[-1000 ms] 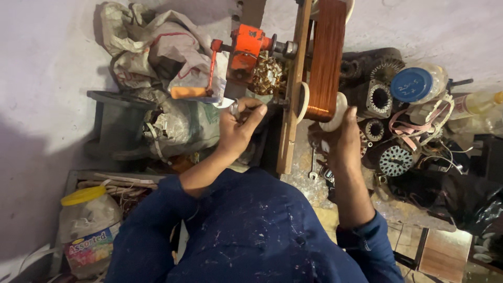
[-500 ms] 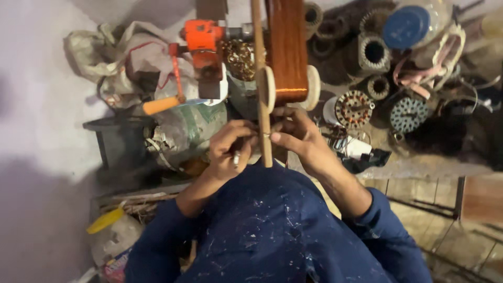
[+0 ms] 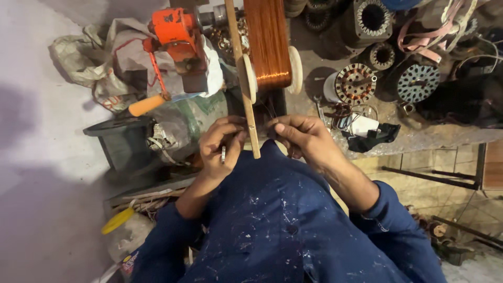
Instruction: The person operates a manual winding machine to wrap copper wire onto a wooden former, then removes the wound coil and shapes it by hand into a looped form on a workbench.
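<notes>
Head view: both hands' grips [image 3: 222, 144] [image 3: 298, 137] pinch wooden slat [image 3: 250, 112].

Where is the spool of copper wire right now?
Head view, top centre: the copper wire spool sits just beyond both hands, right of the orange tool and left of the stator cores.

Left hand [image 3: 222, 144] raised before chest, fingers curled, ring on one finger. Right hand [image 3: 301, 137] level with it, fingertips pinched. Both forearms bent inward, blue sleeves.
</notes>
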